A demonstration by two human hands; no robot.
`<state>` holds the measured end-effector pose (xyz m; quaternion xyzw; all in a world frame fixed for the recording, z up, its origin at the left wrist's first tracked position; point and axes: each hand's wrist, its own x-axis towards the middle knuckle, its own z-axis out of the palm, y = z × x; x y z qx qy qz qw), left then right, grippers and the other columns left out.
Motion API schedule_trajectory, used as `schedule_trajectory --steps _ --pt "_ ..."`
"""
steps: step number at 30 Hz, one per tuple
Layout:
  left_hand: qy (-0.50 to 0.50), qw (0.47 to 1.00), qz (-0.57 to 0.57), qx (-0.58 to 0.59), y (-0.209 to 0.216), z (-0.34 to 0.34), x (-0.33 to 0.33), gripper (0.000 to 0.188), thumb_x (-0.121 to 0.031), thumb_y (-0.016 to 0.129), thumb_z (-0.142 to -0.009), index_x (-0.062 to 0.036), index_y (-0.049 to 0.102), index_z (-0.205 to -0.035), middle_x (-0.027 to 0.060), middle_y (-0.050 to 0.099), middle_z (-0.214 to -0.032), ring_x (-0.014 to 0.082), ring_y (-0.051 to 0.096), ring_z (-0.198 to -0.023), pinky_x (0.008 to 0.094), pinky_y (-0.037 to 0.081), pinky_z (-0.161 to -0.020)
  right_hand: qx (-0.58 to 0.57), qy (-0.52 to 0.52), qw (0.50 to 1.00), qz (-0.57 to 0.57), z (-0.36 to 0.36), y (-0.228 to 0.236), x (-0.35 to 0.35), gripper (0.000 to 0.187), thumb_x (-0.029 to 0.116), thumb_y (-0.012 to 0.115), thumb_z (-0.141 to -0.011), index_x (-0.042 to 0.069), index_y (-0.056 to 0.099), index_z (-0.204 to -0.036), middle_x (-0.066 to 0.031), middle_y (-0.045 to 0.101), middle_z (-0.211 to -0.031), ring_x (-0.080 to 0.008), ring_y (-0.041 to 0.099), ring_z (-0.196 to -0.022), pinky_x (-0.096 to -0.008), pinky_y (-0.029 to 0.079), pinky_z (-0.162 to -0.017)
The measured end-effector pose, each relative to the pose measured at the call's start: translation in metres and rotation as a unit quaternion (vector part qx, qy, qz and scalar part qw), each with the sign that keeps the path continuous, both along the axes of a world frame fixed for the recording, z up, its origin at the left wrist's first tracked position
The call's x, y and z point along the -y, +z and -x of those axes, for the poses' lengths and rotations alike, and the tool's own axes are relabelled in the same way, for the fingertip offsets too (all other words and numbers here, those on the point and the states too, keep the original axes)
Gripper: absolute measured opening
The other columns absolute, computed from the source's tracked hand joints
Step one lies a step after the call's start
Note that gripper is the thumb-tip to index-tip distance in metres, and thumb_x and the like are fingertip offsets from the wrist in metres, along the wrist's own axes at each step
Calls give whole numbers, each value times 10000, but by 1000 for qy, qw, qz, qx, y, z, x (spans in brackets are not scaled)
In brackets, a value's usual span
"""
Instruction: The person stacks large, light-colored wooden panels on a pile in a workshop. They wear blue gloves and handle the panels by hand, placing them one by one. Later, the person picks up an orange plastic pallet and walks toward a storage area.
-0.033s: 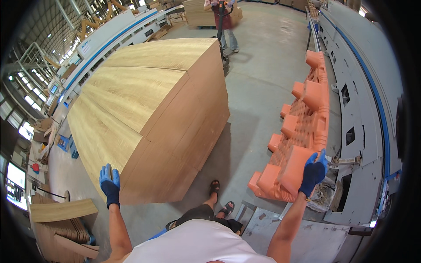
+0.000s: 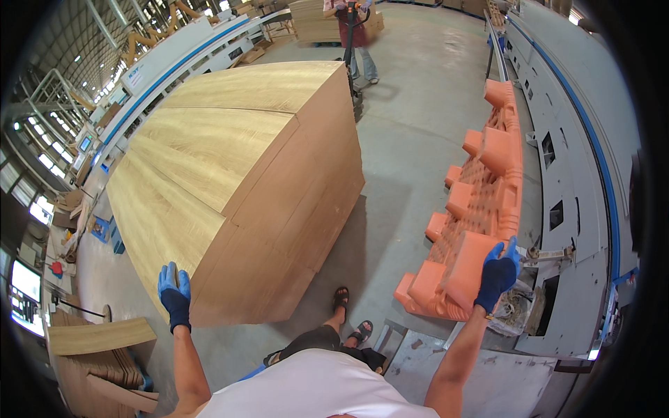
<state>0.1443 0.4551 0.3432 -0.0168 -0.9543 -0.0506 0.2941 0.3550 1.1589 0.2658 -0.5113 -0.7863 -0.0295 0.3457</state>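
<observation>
A large stack of wood-grain boards (image 2: pixel 202 139) with brown side edges rises on my left. My left hand (image 2: pixel 174 287), in a blue-palmed glove, lies with fingers stretched on the top boards at the near corner. On the right, an orange plastic pallet (image 2: pixel 481 191) stands on its long side, its blocky feet facing the stack. My right hand (image 2: pixel 497 273), gloved alike, straddles the pallet's upper edge near its close end, thumb on one side and fingers on the other. The fingers' far side is partly hidden.
A long grey machine (image 2: pixel 585 174) with a blue stripe runs close beside the pallet. Beyond the stack, a person (image 2: pixel 354 42) stands at a pallet jack handle (image 2: pixel 348 35). Cut boards (image 2: pixel 104 338) lie at the lower left. A grey metal plate (image 2: pixel 467 369) is near my right forearm.
</observation>
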Motion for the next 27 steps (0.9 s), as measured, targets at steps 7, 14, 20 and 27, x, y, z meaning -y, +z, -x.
schedule_trajectory --steps 7,14,20,27 --pt "-8 1000 -17 -10 -4 3 4 372 -205 613 -866 14 625 -1166 260 589 -1215 410 539 -1155 450 427 -980 -9 -2 1000 26 2 6 4 389 246 570 -902 93 577 -1260 -187 655 -1016 -366 646 -820 -439 514 -692" --pt "17 998 -59 -8 -7 6 3 344 -168 611 -868 45 634 -1138 262 597 -1205 391 556 -1151 426 435 -980 -7 -5 999 38 2 16 8 376 234 566 -909 80 586 -1252 -199 652 -993 -375 640 -825 -434 513 -698" --pt "113 990 -88 20 -5 26 -9 330 -153 599 -863 44 640 -1124 237 654 -1090 352 640 -993 383 495 -877 -7 6 999 51 7 25 10 372 212 543 -923 68 572 -1265 -197 650 -1017 -372 639 -852 -432 513 -715" --pt "107 959 -260 33 3 89 -61 398 -187 578 -924 93 578 -1208 210 645 -1163 238 637 -1015 309 486 -887 -22 -11 996 81 13 22 -1 405 185 531 -926 33 538 -1301 -206 614 -1197 -376 611 -1039 -414 501 -839"
